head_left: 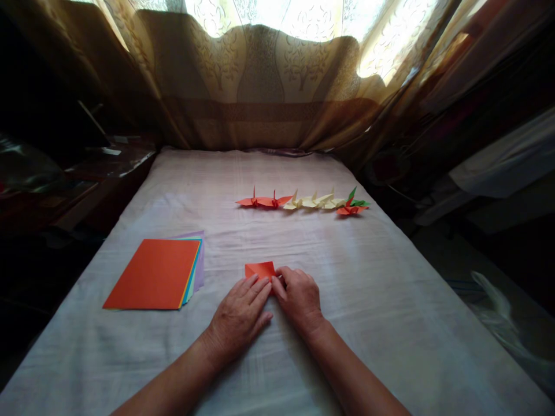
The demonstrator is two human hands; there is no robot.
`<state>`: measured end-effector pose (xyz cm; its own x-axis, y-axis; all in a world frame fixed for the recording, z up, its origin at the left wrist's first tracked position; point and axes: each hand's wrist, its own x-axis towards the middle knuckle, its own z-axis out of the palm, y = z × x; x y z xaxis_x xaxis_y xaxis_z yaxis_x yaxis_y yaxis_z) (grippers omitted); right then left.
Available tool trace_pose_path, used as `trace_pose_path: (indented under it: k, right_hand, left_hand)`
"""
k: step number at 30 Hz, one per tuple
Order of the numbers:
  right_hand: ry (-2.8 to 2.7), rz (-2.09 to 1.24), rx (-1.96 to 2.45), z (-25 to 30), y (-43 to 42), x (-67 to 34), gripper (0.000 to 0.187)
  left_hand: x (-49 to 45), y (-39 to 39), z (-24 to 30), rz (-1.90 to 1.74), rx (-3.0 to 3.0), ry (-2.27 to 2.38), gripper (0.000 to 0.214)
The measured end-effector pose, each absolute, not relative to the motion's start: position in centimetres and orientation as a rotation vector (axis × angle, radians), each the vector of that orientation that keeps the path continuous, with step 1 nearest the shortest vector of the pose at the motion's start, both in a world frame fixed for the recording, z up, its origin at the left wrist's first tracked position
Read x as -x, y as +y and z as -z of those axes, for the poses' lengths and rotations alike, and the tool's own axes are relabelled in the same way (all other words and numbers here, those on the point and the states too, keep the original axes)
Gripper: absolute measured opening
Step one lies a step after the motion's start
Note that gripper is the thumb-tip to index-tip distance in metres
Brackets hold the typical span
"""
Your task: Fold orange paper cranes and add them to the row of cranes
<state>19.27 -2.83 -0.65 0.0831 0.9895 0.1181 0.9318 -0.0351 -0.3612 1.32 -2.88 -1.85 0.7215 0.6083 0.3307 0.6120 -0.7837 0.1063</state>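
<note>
A small folded piece of orange origami paper lies on the white cloth in front of me, with crease lines on its face. My left hand rests with its fingers stretched out over the paper's lower left part. At the paper's right edge, my right hand is closed, thumb and forefinger pinching that edge. The lower part of the paper is hidden under my fingers.
A stack of coloured paper sheets, orange on top, lies to the left. Further back on the right stands a row of folded paper cranes in red, cream, green and orange. A patterned curtain hangs behind the cloth-covered surface.
</note>
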Motion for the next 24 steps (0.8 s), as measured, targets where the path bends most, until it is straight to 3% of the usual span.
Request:
trace_pose_path:
  k: [16, 24]
  right_hand:
    - [-1.922, -0.149, 2.001, 1.2, -2.8, -19.1, 0.01]
    - [-1.977, -0.09, 1.919, 1.8, -2.9, -19.3, 0.029]
  left_hand:
    - [-1.5, -3.0, 2.3, 0.61, 2.908, -1.076, 0.043]
    - [-1.5, -3.0, 2.4, 0.607, 2.884, -1.079, 0.042]
